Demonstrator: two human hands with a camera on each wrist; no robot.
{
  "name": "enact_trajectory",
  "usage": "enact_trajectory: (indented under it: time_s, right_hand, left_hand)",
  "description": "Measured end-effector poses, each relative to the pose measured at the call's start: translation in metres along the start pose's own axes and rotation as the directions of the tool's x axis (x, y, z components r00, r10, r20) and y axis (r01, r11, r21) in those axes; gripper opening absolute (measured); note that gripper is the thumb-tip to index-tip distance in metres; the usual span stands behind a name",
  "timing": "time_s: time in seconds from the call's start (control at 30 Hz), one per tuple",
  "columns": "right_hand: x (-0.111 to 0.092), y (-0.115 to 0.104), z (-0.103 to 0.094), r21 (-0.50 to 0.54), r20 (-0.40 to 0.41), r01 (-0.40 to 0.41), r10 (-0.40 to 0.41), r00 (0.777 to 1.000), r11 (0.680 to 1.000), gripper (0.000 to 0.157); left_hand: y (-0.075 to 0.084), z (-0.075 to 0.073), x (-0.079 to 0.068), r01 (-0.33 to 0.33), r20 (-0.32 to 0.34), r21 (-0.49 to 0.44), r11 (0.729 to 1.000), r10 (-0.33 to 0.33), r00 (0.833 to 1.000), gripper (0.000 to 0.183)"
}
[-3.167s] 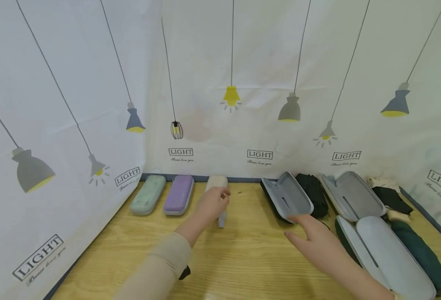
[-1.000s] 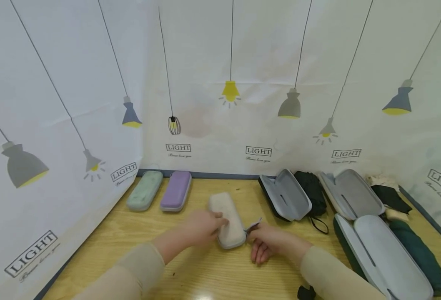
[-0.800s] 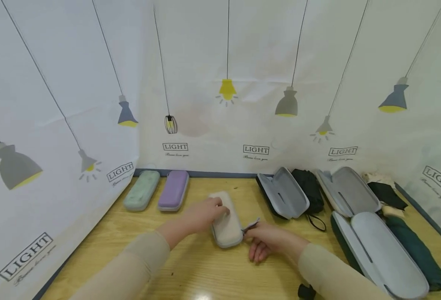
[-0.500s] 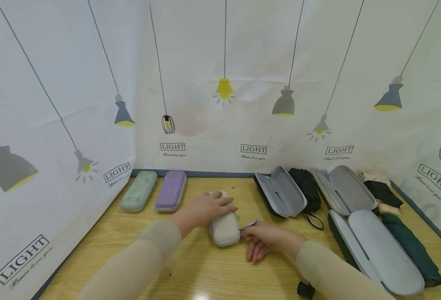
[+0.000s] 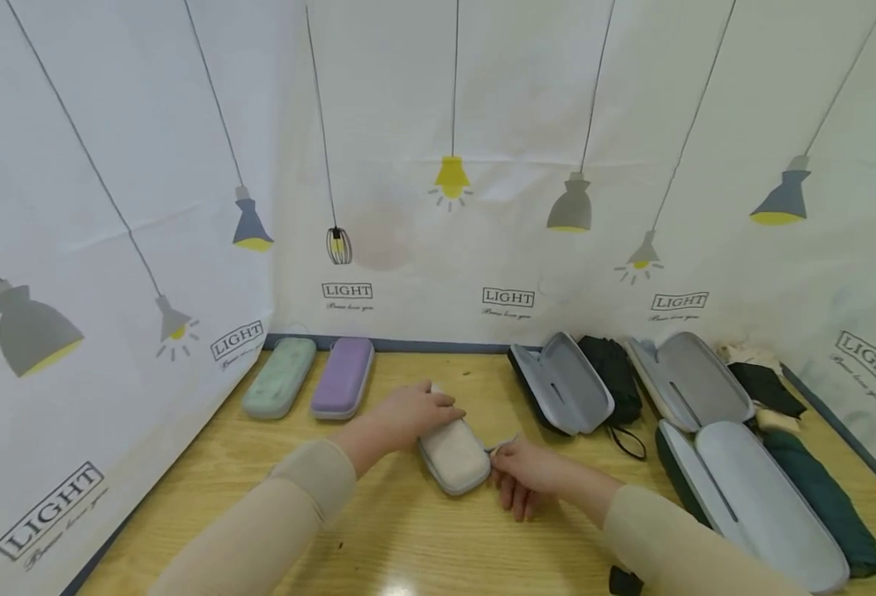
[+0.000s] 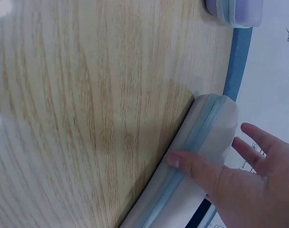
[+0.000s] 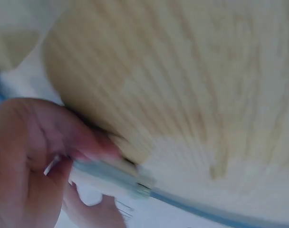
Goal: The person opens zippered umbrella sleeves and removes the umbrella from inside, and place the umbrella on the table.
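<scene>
A cream zip case with a grey zipped edge lies on the table in front of me, slanting. My left hand grips its far end from above. In the left wrist view the thumb presses along the zipped side, while the fingers reach over to the opposite side. On the case's right, my right hand pinches a thin grey strap at the zipped edge, the other fingers curled under. One strap end pokes out past the fingertips. The right wrist view is blurred.
A mint case and a purple case lie at the back left. On the right are open cases, one black, one beige, one dark green, with folded black and green bundles beside them. A printed sheet walls the back.
The cream case has come from the back edge towards me and turned. My right hand has moved left to its strap. Within the last second my left hand slid to the case's far end.
</scene>
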State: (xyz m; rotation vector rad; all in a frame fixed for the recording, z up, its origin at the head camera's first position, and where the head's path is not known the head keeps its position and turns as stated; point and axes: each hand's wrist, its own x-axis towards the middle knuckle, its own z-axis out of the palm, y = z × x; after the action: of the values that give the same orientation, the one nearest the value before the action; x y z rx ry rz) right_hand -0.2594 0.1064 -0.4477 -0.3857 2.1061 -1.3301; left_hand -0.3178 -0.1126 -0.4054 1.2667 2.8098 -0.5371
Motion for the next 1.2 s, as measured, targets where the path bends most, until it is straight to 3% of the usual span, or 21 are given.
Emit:
enact_trajectory:
  time_s: [0.03,0.07,0.1,0.2,0.23,0.3,0.4,0.5,0.67,0.87,1.03,1.2]
  right_hand:
    - [-0.001,-0.003,0.001,-0.12,-0.046,0.018,-0.024,0.999,0.993,0.031]
    - [-0.001,-0.006,0.001,-0.256,-0.088,0.033,-0.058,0.994,0.966,0.031]
    - [-0.002,-0.009,0.002,-0.393,-0.124,0.04,-0.096,0.988,0.919,0.031]
    - [-0.004,-0.014,0.003,-0.718,-0.177,0.008,-0.193,0.965,0.696,0.029]
    - [-0.004,-0.014,0.004,-0.785,-0.184,-0.011,-0.217,0.959,0.619,0.028]
    - [-0.006,-0.014,0.004,-0.86,-0.181,-0.028,-0.252,0.951,0.51,0.026]
    - [-0.009,-0.012,0.005,-0.913,-0.149,-0.027,-0.271,0.951,0.407,0.026]
    - [-0.016,-0.01,0.01,-0.928,-0.087,0.016,-0.257,0.962,0.373,0.027]
    - [-0.025,-0.01,0.022,-0.901,-0.025,0.087,-0.253,0.967,0.424,0.028]
    - [-0.029,-0.014,0.032,-0.901,-0.02,0.114,-0.302,0.953,0.419,0.028]
    - [-0.027,-0.025,0.042,-0.9,-0.009,0.124,-0.302,0.953,0.418,0.029]
    - [-0.016,-0.035,0.054,-0.93,0.074,0.181,-0.32,0.944,0.32,0.029]
  left_hand:
    - [0.0,0.0,0.0,0.0,-0.001,0.014,1.0,0.0,1.0,0.081]
    - [-0.001,-0.001,0.0,-0.001,-0.001,0.03,1.0,0.001,1.0,0.082]
    - [0.0,-0.002,0.0,-0.002,-0.002,0.041,0.999,0.002,1.0,0.083]
    - [0.0,-0.004,0.001,-0.002,-0.003,0.062,0.998,0.002,1.0,0.084]
    - [0.001,-0.004,0.002,0.002,0.003,0.057,0.998,-0.002,1.0,0.084]
    - [0.001,-0.004,0.002,0.014,0.012,0.029,0.999,-0.014,1.0,0.083]
    - [0.002,-0.004,0.002,0.032,0.021,-0.032,0.999,-0.032,0.999,0.082]
    - [0.002,-0.002,0.001,0.049,0.024,-0.098,0.994,-0.047,0.999,0.082]
    - [0.003,0.001,-0.002,0.084,0.054,-0.173,0.981,-0.076,0.996,0.086]
    - [0.013,0.001,-0.001,0.056,0.051,-0.082,0.995,-0.052,0.997,0.089]
    - [0.028,-0.001,-0.008,0.089,0.044,0.026,0.996,-0.09,0.995,0.096]
    - [0.041,0.001,-0.015,0.11,0.005,0.057,0.992,-0.11,0.994,0.097]
